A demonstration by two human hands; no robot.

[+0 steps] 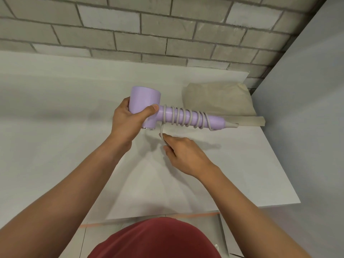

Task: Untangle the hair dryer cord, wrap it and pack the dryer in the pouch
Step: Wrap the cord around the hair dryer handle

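A lilac hair dryer (144, 101) is held above the white table, its handle pointing right. My left hand (128, 118) grips the dryer's round head, thumb across the front. The grey cord (188, 117) is coiled in several turns around the handle. A short tail of cord drops from the handle near the head into my right hand (184, 155), which pinches it just below the dryer. The cord's plug end is hidden by that hand. A beige fabric pouch (217, 98) lies flat on the table behind the handle, at the right.
The white table (65, 108) runs left and toward me, its front edge near my body. A grey brick wall (149, 30) stands behind it and a plain grey wall (307, 90) closes the right side. A beige strap (253, 121) of the pouch lies by the handle's end.
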